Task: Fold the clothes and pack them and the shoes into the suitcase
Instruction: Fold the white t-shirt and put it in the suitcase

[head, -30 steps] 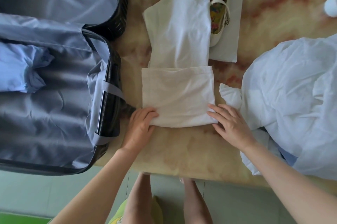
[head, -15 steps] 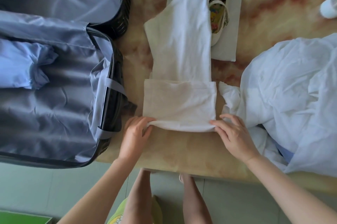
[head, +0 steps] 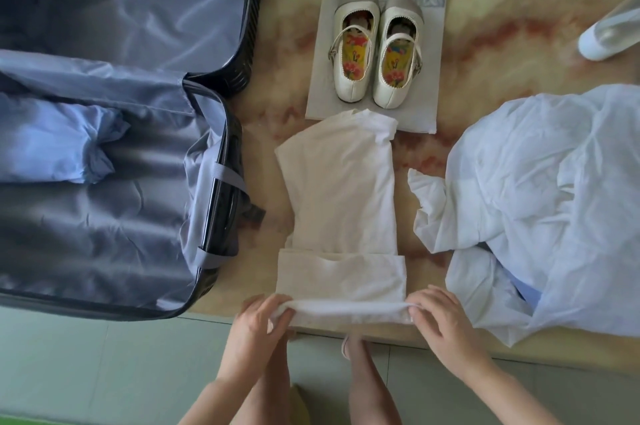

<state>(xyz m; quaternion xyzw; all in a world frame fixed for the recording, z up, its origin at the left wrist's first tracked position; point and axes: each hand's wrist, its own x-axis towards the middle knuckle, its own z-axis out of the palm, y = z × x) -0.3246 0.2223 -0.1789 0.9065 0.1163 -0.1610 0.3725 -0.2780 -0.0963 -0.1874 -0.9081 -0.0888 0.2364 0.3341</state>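
Soft, even daylight; shadows are faint. The suitcase (head: 104, 113) lining shows a pale sheen. Wide-angle bending curves the table (head: 519, 26) edges, and fine detail is slightly soft throughout.

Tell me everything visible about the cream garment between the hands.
The cream garment is soft, thin cloth, lying flat on the marbled table, narrowed into a long strip. Its near end is folded up in a band; the left hand and right hand grip that fold's corners. Its far end overlaps the grey sheet under the shoes.
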